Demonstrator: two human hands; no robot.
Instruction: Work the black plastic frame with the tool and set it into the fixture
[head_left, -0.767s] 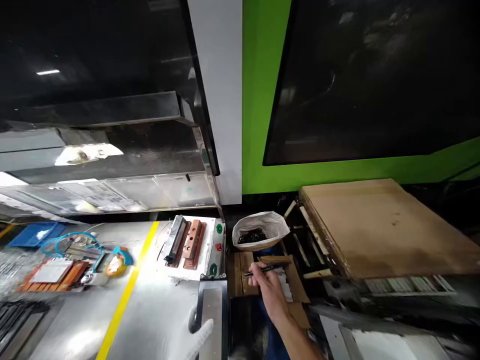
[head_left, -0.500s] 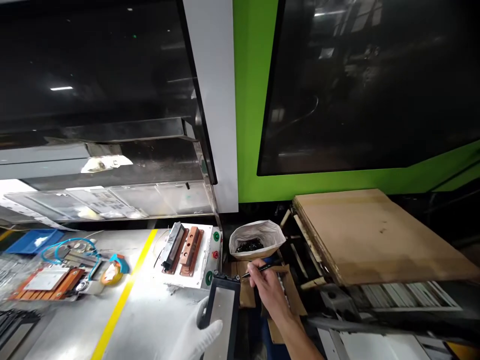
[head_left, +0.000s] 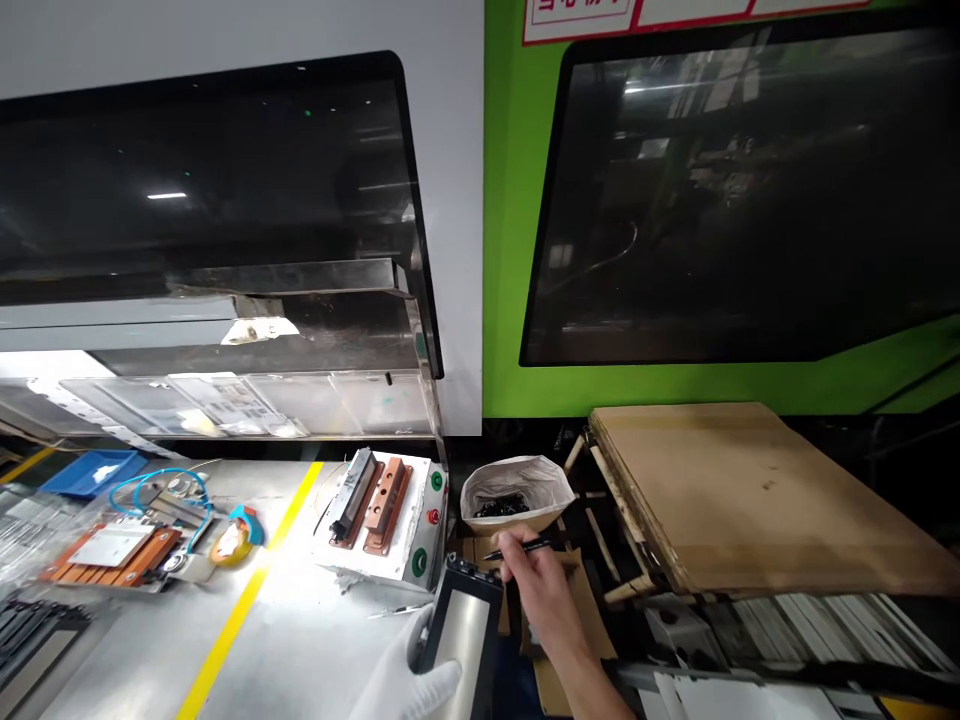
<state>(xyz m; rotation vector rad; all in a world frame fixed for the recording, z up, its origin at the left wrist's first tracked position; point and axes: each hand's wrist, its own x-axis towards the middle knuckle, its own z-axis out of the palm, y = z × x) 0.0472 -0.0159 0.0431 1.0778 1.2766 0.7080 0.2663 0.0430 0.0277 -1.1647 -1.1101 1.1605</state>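
— What's your left hand [head_left: 405, 680] doing?
— Gloved in white, it is closed around the lower edge of the black-framed panel [head_left: 461, 630], holding it tilted just off the counter [head_left: 300, 640] edge.
— And your right hand [head_left: 536, 590]?
— Bare, its fingers pinch a black pen [head_left: 519, 547] just above the panel's top corner, in front of the white bag [head_left: 517, 485] of dark bits.

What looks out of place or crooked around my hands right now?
One hand is gloved and the other bare: the left hand wears a white glove and holds a dark-framed panel, while the right hand holds a black pen bare. Nothing looks spilled.
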